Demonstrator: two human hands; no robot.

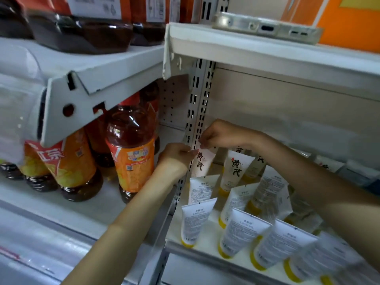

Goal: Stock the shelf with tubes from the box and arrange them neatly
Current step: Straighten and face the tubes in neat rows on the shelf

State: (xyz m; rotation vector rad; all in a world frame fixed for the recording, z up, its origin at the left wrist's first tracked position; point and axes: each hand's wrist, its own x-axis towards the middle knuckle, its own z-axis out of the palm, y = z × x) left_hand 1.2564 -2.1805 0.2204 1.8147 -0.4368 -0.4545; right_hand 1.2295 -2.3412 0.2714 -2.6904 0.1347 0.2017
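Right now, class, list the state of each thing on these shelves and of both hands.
White plastic tube with black characters: upright, held by its flat top.
Left grip: pinches tube's top.
Right grip: pinches tube's top.
Other white yellow-capped tubes: standing cap-down, some leaning.
Orange-labelled brown drink bottles: upright.
Clear-cased phone: lying flat.

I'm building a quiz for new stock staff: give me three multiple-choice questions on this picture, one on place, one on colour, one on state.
1. Where is the phone? A) on the shelf above the tubes B) among the bottles C) in a hand
2. The tubes' caps are: A) red B) yellow C) blue
3. The back-left tube is: A) lying flat B) untouched C) pinched by both hands
Answers: 1 A, it lies on that upper shelf; 2 B, the caps show yellow; 3 C, left hand and right hand pinch its top edge.
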